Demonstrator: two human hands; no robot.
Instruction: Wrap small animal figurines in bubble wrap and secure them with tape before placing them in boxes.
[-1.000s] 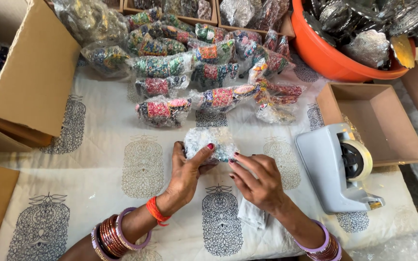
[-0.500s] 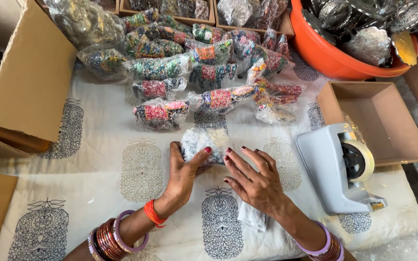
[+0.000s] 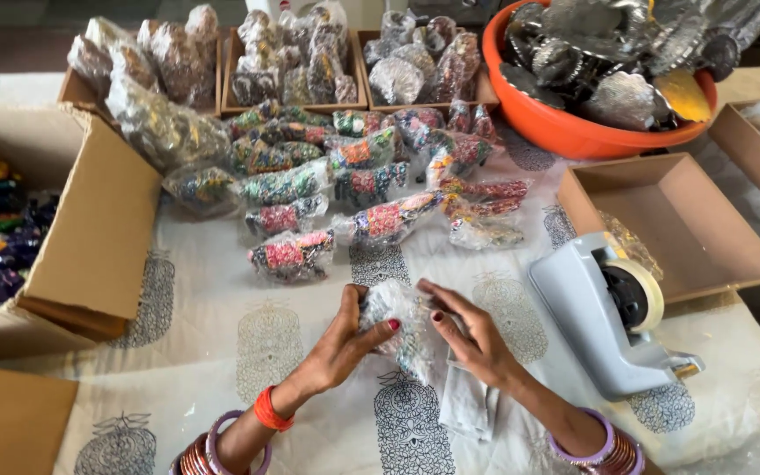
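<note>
The small clear packet (image 3: 400, 318) sits low in the middle of my view, held just above the printed cloth (image 3: 222, 352), between both hands, with its long axis running from upper left down to lower right, so it tilts toward the right hand. My left hand (image 3: 345, 339) closes on its upper left end, thumb over the top and fingertips curled under, while my right hand (image 3: 472, 334) has its fingers pressed against the right flank and lower end, thumb on the near side; both are gripping the packet, neither is open. From where I watch, the packet lies directly between the two sets of fingers, and neither hand is nearer than the other. Under the right wrist a flat clear bag (image 3: 468, 405) lies on the cloth. Just right of that hand stands the grey tape dispenser (image 3: 604, 317), near but apart. Beyond the packet, further up the cloth, lies the spread of filled colourful packets (image 3: 371, 189).
</note>
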